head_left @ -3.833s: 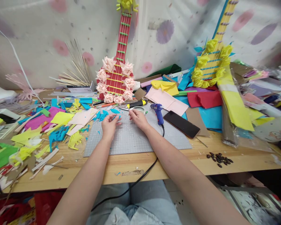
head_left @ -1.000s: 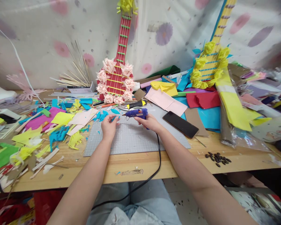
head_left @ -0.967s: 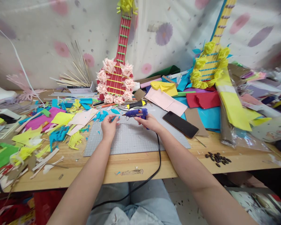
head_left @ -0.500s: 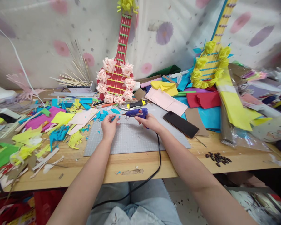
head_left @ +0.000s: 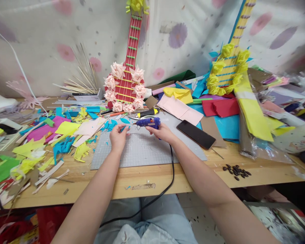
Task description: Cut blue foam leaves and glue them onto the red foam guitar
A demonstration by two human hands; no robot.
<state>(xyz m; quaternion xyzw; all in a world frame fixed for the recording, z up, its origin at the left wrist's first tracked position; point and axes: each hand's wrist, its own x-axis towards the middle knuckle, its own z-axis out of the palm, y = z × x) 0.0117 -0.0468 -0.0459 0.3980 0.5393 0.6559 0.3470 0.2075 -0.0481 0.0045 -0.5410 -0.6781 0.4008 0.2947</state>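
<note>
My right hand (head_left: 163, 132) is wrapped round a blue hot glue gun (head_left: 152, 122), its nozzle pointing left. A black cord runs from the gun down over the table edge. My left hand (head_left: 118, 137) is pinched just left of the nozzle on a small blue paper piece (head_left: 123, 128), mostly hidden by the fingers. Nozzle and fingertips are close together; whether they touch I cannot tell. Both hands are over a grey cutting mat (head_left: 142, 152). Blue paper leaves (head_left: 125, 120) lie on the mat behind my left hand.
A red paper guitar (head_left: 127, 84) with pink flowers and a yellow one (head_left: 226, 73) lean at the back. A phone (head_left: 196, 134) lies right of the mat, black seeds (head_left: 237, 171) nearer the front edge. Paper scraps (head_left: 66, 128) cover the left; a yellow-black cutter (head_left: 149, 113) lies behind the gun.
</note>
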